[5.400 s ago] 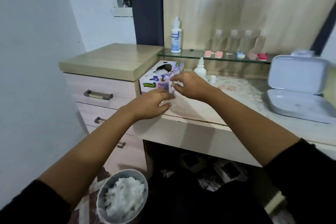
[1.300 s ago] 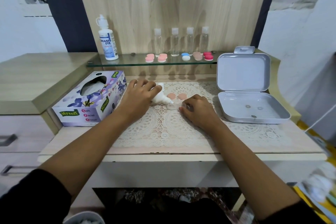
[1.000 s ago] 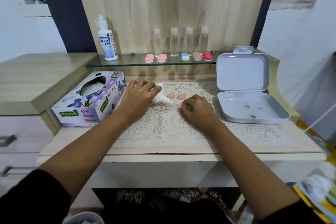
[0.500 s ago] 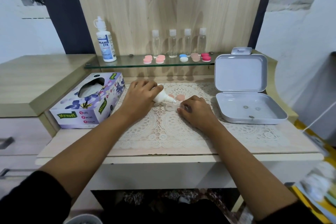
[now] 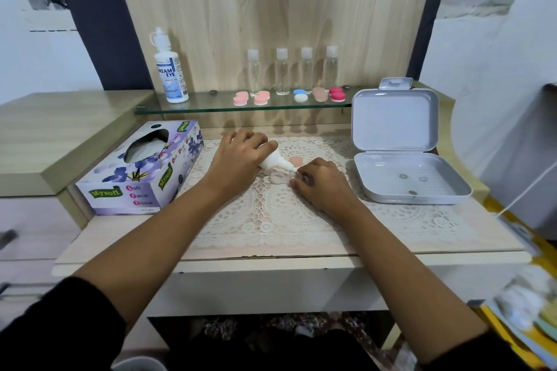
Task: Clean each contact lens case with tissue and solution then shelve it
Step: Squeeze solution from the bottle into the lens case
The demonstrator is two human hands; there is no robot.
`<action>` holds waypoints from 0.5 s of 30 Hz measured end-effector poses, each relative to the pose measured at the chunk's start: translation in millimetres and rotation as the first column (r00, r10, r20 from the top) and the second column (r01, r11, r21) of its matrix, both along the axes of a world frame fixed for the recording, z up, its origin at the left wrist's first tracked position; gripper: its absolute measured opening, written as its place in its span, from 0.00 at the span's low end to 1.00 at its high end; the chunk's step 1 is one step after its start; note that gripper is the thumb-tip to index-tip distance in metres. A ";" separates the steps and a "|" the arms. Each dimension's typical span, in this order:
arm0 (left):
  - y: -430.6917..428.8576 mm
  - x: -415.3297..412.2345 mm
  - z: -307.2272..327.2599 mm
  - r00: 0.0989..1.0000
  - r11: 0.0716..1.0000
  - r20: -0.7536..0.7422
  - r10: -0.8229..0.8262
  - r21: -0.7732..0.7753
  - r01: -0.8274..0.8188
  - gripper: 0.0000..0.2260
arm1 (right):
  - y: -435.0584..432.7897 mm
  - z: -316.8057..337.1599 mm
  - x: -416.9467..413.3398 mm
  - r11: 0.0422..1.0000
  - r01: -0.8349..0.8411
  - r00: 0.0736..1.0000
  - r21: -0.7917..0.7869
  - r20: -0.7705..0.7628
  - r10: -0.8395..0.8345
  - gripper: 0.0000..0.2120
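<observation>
My left hand (image 5: 238, 159) grips a small white solution bottle (image 5: 275, 161), tipped so its nozzle points right and down over a clear contact lens case (image 5: 275, 178) on the lace mat (image 5: 271, 214). My right hand (image 5: 321, 182) holds the right end of that case, fingers curled over it. A pink cap (image 5: 297, 160) lies just behind the nozzle. A purple tissue box (image 5: 141, 172) stands to the left. Several finished cases in pink (image 5: 241, 98), blue-white (image 5: 300, 95) and red (image 5: 337, 95) sit on the glass shelf (image 5: 211, 107).
A large solution bottle (image 5: 170, 69) and several small clear bottles (image 5: 282, 71) stand on the shelf. An open grey box (image 5: 404, 156) with small pieces inside sits at the right. Drawers lie to the left, a bin rim (image 5: 135, 366) below.
Since 5.4 s ago my hands left the tissue box and came to the mat. Over the last second the bottle's nozzle has moved right, closer to my right hand.
</observation>
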State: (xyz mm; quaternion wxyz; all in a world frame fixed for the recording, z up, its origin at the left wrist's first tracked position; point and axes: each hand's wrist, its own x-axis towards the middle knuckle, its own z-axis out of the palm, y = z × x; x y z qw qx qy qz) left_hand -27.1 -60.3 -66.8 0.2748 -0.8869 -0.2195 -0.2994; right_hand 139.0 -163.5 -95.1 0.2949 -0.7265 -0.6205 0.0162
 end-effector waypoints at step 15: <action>-1.1 0.0 -0.2 1.000 1.000 -0.010 0.018 0.002 -0.018 0.23 | -0.6 -0.2 -0.1 1.000 -0.002 1.000 0.008 -0.005 0.002 0.14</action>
